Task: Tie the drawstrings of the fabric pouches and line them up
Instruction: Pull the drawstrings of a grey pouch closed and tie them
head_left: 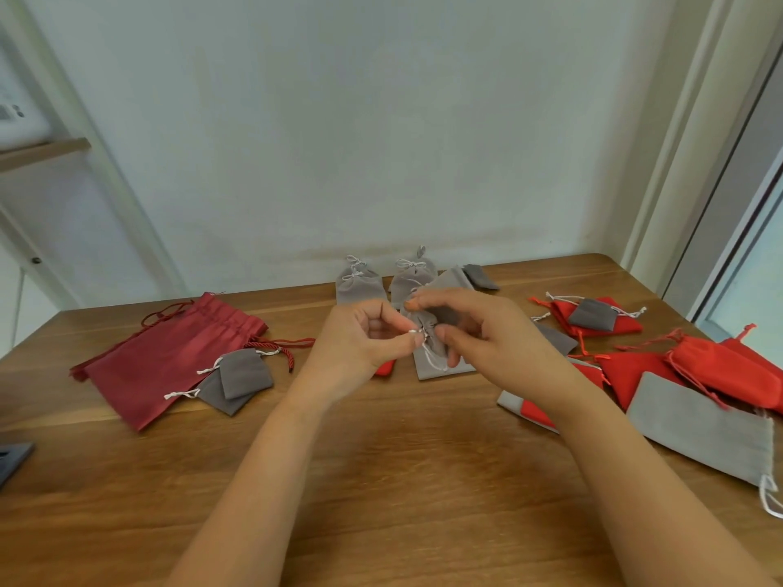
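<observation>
A small grey pouch (428,361) is held up between my hands at the table's middle, its gathered neck toward me. My left hand (364,345) pinches the white drawstring (414,331) at its tip. My right hand (478,332) has its fingers curled round the pouch's neck and the other cord. Two tied grey pouches (360,286) (412,278) stand side by side at the back by the wall. A flat light grey pouch (449,283) lies behind my right hand.
A big dark red pouch (169,358) lies left with two small dark grey pouches (241,374) on it. Right side: several red pouches (720,374), a small grey one (593,314), a large grey pouch (703,430) near the wooden table's (381,480) edge.
</observation>
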The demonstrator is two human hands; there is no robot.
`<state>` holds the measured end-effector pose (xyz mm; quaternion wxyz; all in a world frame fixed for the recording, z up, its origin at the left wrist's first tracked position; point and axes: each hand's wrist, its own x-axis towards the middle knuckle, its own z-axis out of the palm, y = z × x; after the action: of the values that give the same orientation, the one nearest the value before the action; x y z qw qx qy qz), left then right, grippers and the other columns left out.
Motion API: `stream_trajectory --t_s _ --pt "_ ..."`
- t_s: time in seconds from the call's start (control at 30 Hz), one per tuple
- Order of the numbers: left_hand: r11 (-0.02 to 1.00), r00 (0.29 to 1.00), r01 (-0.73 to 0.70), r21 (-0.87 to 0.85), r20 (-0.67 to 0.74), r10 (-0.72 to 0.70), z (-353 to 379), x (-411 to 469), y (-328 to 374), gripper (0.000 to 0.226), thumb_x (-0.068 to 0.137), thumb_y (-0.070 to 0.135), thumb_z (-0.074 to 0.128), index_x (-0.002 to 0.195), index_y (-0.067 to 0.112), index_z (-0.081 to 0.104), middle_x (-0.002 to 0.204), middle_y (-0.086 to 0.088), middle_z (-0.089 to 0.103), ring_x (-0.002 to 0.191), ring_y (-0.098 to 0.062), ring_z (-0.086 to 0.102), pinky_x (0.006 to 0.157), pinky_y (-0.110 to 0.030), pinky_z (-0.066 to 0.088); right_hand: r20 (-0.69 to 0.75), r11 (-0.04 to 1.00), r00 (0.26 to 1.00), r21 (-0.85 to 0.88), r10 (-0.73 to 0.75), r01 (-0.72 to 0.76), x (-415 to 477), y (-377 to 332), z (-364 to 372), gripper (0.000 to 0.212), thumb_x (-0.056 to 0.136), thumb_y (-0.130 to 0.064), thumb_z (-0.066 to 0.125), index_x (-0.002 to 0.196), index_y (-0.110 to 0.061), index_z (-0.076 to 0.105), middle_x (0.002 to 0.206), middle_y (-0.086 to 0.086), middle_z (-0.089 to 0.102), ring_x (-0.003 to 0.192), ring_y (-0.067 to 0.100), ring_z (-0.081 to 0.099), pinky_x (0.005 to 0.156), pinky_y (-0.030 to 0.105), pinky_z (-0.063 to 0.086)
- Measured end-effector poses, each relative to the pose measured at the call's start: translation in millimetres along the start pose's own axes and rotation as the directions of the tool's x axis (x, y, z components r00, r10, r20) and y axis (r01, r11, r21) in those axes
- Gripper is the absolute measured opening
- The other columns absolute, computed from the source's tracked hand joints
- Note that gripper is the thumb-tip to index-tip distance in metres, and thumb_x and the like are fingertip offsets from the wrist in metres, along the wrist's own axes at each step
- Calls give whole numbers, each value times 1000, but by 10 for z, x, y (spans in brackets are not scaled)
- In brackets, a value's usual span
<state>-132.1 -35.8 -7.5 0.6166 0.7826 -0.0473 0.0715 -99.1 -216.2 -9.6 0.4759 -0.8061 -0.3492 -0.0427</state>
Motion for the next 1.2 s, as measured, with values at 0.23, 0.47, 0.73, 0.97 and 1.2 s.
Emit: stream_trajectory --t_s 0.23,0.47,0.73,0.97,1.2 --pt "1000 997 -24 19 67 22 -1 -22 8 13 75 5 77 77 15 68 82 -2 75 81 -15 71 76 -22 53 41 995 998 -90 56 -52 -8 -24 -33 23 89 -15 65 105 -31 69 70 -29 61 54 0 50 52 14 38" --pt "995 995 -86 39 48 85 137 -52 -3 18 78 -8 71 74 8 62 70 0 71 67 -8 67 63 -17 50 105 987 982 -26 158 -157 -13 -13 -64 7 80 -15 68 83 -20 64 65 -19 58 60 -6 47 56 11 33" --pt "987 987 -121 101 -92 131 294 -119 1 11 81 5 73 80 12 64 53 0 67 42 4 54 51 -4 36 53 978 981 83 188 -192 13 18 -72 3 75 -11 67 75 -10 64 56 -12 53 56 -1 45 56 16 37" --pt "963 977 -156 222 -113 184 252 -105 27 15 83 9 72 88 22 71 67 12 71 61 3 66 59 -7 45 -8 978 981 72 195 -193 19 51 -30 4 80 -12 68 77 -11 66 52 -18 52 53 -2 44 53 11 35" --pt "765 935 -314 562 44 351 186 -86 45 16 84 10 71 97 18 75 76 22 59 73 9 59 70 -4 43 0 975 975 33 220 -220 29 67 22 9 80 -15 68 72 -19 65 57 -13 55 58 3 47 58 22 39"
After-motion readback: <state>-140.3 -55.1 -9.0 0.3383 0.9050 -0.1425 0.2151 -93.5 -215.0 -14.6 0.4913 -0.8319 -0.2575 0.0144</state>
